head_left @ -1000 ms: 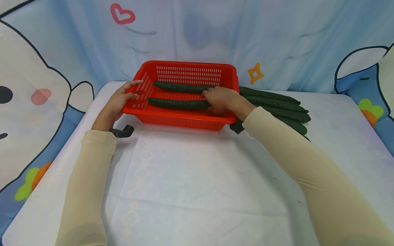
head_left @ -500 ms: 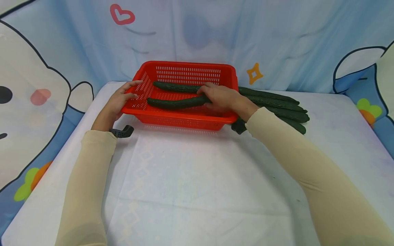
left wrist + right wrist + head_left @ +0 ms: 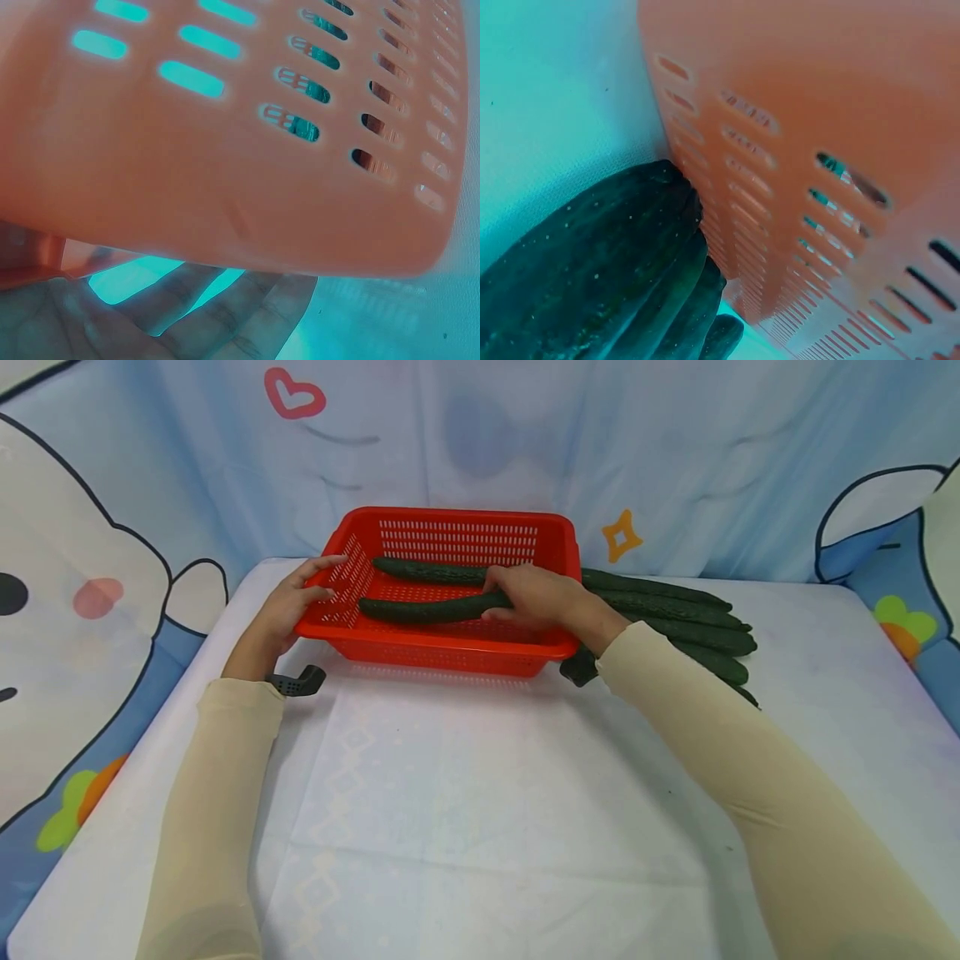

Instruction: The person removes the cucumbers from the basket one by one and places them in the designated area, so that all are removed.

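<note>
A red slotted plastic basket (image 3: 420, 653) stands at the back of the table with two dark green cucumbers in it. My left hand (image 3: 292, 597) grips its left rim; in the left wrist view several fingers (image 3: 247, 315) show below the basket wall (image 3: 150, 165). Inside the basket, my right hand (image 3: 542, 597) holds the right end of the front cucumber (image 3: 423, 611), fingers over the top. That cucumber slants up slightly toward the hand, which hides its right end. The back cucumber (image 3: 427, 571) lies along the far wall, its right part hidden behind the hand.
Several more cucumbers (image 3: 667, 603) lie side by side right of the basket, partly under my right forearm. Their ends meet the basket wall (image 3: 727, 150) in the right wrist view. A printed blue curtain (image 3: 480, 435) hangs right behind the white-covered table (image 3: 465, 810).
My right hand has closed round the front cucumber's right end and raised it a little. The left hand and the basket have stayed in place.
</note>
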`<state>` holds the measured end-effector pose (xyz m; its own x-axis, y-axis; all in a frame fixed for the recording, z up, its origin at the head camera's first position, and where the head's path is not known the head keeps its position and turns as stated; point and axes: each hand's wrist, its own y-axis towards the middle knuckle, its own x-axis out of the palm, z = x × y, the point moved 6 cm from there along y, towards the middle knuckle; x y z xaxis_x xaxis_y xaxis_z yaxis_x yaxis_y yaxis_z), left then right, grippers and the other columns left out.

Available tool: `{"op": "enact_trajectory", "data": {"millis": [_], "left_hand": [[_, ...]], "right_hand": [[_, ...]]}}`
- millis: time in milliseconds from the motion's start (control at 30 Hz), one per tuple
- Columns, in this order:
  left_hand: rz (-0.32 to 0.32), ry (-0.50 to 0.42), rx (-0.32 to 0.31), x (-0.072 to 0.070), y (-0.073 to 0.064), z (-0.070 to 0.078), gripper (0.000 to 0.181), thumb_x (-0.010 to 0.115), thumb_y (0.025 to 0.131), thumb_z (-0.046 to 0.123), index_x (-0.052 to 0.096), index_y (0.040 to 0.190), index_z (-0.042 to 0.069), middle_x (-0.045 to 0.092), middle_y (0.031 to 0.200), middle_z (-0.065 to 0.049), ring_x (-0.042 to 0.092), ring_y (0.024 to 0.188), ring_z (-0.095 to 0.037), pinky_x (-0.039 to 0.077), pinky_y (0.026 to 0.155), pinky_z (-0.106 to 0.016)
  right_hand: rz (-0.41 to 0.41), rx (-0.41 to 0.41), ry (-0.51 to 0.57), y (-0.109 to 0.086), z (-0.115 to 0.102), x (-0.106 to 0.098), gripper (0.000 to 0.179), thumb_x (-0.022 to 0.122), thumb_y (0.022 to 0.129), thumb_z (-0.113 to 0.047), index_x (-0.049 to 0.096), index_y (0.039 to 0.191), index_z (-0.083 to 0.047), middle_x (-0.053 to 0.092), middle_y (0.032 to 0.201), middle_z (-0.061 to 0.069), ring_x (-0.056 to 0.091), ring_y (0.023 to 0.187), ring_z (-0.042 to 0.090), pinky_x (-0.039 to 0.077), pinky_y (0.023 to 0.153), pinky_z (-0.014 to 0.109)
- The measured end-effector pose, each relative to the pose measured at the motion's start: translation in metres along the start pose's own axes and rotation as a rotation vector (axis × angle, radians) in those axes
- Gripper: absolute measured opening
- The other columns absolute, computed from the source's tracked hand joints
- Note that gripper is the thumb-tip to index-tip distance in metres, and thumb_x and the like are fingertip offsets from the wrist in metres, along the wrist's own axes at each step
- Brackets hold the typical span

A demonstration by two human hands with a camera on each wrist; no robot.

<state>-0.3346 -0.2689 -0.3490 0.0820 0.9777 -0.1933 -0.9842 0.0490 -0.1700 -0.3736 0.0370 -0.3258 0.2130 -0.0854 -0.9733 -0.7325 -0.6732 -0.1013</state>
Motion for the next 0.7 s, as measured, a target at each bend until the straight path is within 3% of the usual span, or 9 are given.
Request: {"op": "enact_trajectory", "data": {"millis": [200, 533, 700], "left_hand": [[0.001, 0.003, -0.002, 0.001, -0.003, 0.001, 0.051, 0.044, 0.101, 0.014, 0.041, 0.148, 0.035, 0.027, 0.158, -0.007, 0.046, 0.128, -0.027, 0.057, 0.087, -0.027], [-0.005, 0.005, -0.007, 0.001, -0.002, 0.002, 0.051, 0.044, 0.102, 0.015, 0.040, 0.149, 0.035, 0.027, 0.158, -0.008, 0.045, 0.129, -0.027, 0.055, 0.090, -0.029], [0.000, 0.003, -0.013, 0.000, -0.002, 0.001, 0.051, 0.045, 0.102, 0.015, 0.040, 0.148, 0.036, 0.027, 0.159, -0.007, 0.044, 0.130, -0.027, 0.053, 0.092, -0.031]], "right_hand": [[0.059, -0.033, 0.084, -0.002, -0.001, -0.005, 0.046, 0.063, 0.095, -0.033, 0.045, 0.130, -0.009, 0.062, 0.117, 0.011, 0.058, 0.097, 0.024, 0.053, 0.092, 0.040], [0.152, -0.074, 0.250, -0.009, 0.001, -0.011, 0.041, 0.064, 0.095, -0.029, 0.045, 0.127, -0.010, 0.058, 0.104, 0.008, 0.055, 0.086, 0.023, 0.049, 0.079, 0.034], [0.192, -0.088, 0.284, -0.012, 0.000, -0.013, 0.039, 0.064, 0.095, -0.028, 0.046, 0.124, -0.010, 0.058, 0.100, 0.008, 0.054, 0.083, 0.023, 0.048, 0.076, 0.033]]}}
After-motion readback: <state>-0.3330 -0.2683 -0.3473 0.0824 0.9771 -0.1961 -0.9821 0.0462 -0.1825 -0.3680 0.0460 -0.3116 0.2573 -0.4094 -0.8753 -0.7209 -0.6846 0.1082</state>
